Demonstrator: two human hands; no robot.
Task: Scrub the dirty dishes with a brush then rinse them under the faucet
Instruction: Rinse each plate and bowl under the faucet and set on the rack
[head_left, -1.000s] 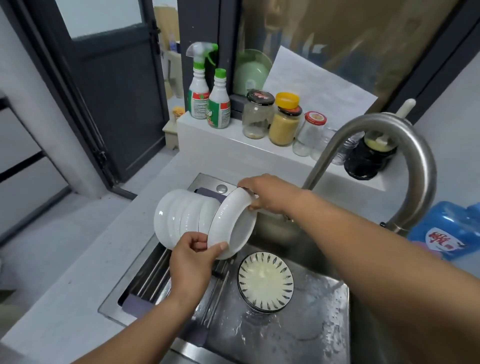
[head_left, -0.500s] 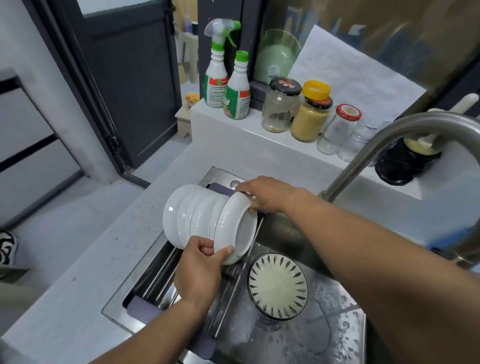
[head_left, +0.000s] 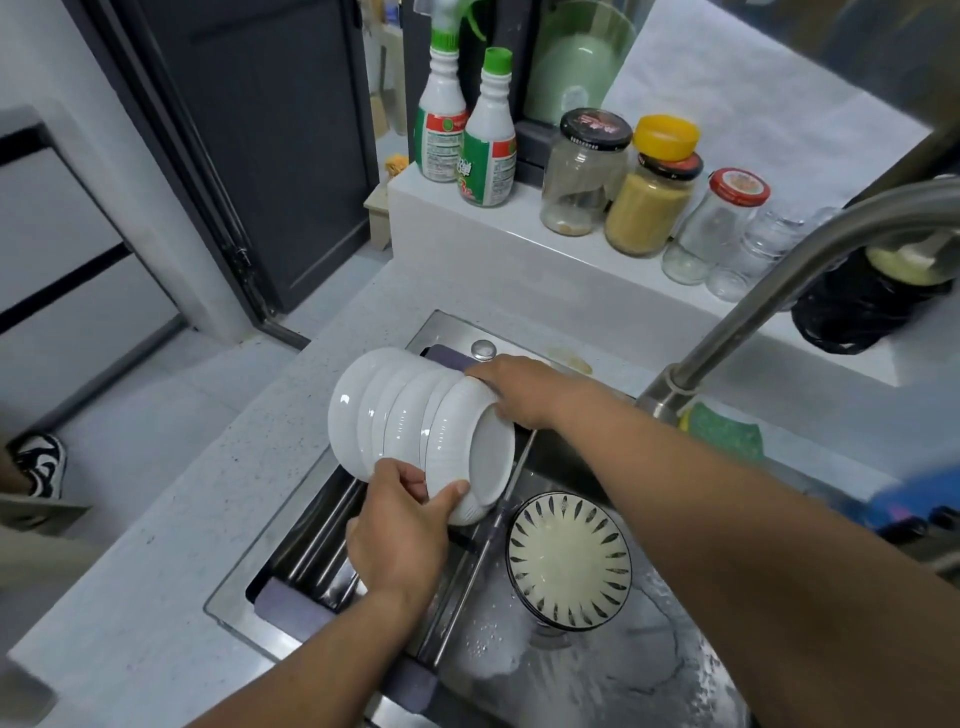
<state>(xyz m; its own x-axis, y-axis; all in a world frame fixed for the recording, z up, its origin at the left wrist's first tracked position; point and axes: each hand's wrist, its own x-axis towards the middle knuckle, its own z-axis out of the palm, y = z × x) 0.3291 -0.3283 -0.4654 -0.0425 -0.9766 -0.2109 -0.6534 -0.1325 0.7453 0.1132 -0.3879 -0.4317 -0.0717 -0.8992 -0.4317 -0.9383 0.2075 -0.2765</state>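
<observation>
While the left hand (head_left: 400, 530) is pinching the bowl (head_left: 457, 441) by its lower rim and the right hand (head_left: 514, 389) is curling over its top, both should be nesting it gently against the stack (head_left: 379, 410) on the rack (head_left: 311, 545).

Nested glossy white bowls (head_left: 387, 415) lie on their sides in a row above the sink's (head_left: 597, 680) left half. A cream bowl (head_left: 569, 558) with black petal marks sits upright on the sink's wet floor. The steel faucet (head_left: 753, 312) arches over the sink's right side.
</observation>
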